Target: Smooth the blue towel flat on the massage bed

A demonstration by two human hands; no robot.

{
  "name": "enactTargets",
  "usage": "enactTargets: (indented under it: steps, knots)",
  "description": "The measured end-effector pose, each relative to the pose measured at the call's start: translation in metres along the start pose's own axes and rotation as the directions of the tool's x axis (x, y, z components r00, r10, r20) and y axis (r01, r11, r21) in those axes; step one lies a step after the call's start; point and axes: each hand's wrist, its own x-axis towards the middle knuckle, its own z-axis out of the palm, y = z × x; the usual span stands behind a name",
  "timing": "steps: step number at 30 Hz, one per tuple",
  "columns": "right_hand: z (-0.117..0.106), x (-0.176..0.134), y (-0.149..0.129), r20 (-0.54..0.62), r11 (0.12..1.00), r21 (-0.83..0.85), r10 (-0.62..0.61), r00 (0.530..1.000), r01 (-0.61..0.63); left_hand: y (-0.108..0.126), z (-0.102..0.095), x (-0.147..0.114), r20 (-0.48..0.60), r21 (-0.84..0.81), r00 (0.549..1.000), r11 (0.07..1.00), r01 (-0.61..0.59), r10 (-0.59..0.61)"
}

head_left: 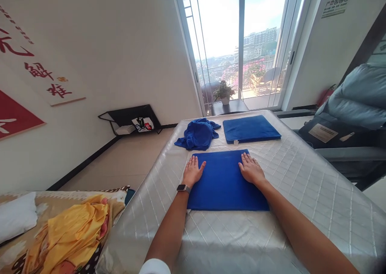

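A blue cloth [224, 181], laid out as a flat rectangle, lies in front of me on the quilted silver-white mattress [310, 201]. My left hand [193, 172] rests flat on its left edge, fingers stretched out and pointing away from me. On the opposite edge my right hand [251, 168] lies palm down, its fingers extended too. Beyond them, a crumpled blue cloth [199, 134] sits at the far left. To its right is a neatly folded blue cloth [251, 128] with a small white tag at its near edge.
Yellow fabric [80, 225] and a white pillow [18, 215] lie on a lower bed at the left. A grey recliner [350, 101] stands at the right. Past the mattress are a potted plant [224, 93] on a chair and a sliding glass door [241, 44]. A black rack [132, 119] is by the wall.
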Motion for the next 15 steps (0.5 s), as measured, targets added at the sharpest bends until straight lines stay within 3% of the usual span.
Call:
enactTargets:
  steps: [8,15]
  knots:
    - [-0.013,0.011,0.0,0.074,0.995,-0.1,-0.001,0.997,0.008,0.001,0.004,0.0,-0.032,-0.024,0.999,1.0,-0.013,0.012]
    - [-0.012,0.039,0.007,0.072,0.999,-0.028,-0.02,0.997,0.022,-0.001,0.008,0.001,-0.049,-0.022,0.999,1.0,-0.022,0.021]
